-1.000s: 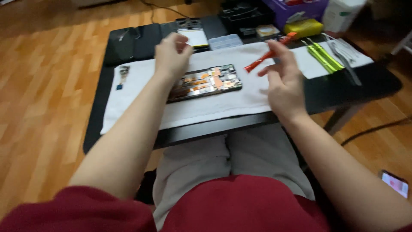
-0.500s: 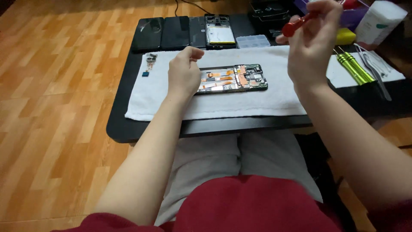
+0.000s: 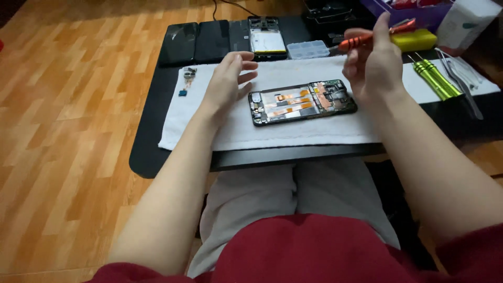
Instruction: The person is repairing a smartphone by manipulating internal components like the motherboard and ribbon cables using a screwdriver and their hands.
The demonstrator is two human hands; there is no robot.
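Partly hidden behind right hand (image 3: 374, 65): orange screwdriver (image 3: 356, 40).

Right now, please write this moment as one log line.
left hand: open, beside opened phone | right hand: holds orange screwdriver | phone on white towel

The person is wearing a dark red top (image 3: 319, 251) with short sleeves, and light grey trousers (image 3: 293, 204) are showing just below the black table (image 3: 152, 152).
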